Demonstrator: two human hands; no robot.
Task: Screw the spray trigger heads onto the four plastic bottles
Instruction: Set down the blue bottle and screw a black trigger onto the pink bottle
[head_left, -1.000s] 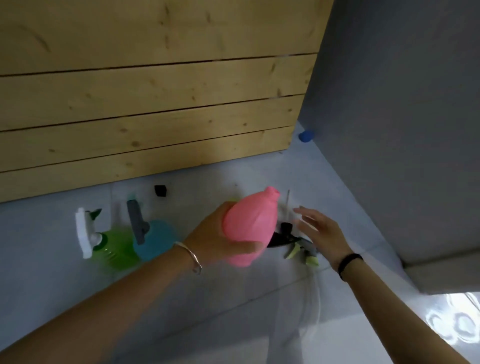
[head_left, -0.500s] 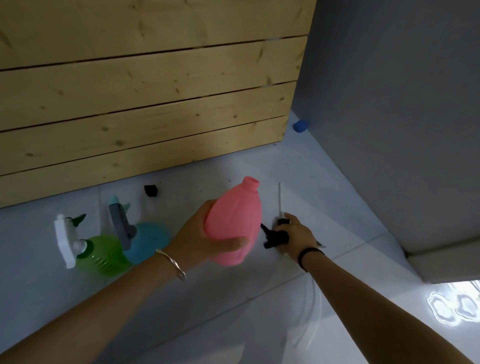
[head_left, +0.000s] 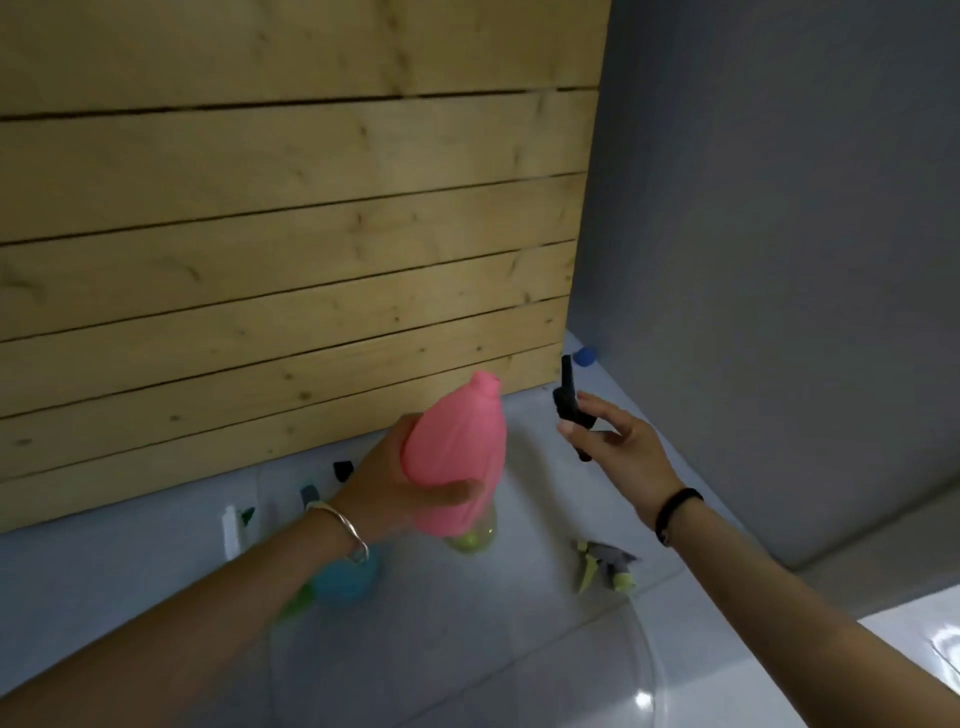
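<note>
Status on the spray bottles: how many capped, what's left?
Done, apparently: the blue bottle and the green one on the floor, both largely hidden by the left arm; trigger heads show near them. In hand: left hand holds the pink bottle, neck open; right hand holds a black trigger head, not yet on. Left: the yellow-green bottle and the grey-and-yellow trigger head on the floor.

Left hand (head_left: 387, 486) grips pink bottle (head_left: 457, 457) (uncapped); right hand (head_left: 621, 447) holds black trigger head (head_left: 569, 402).
</note>
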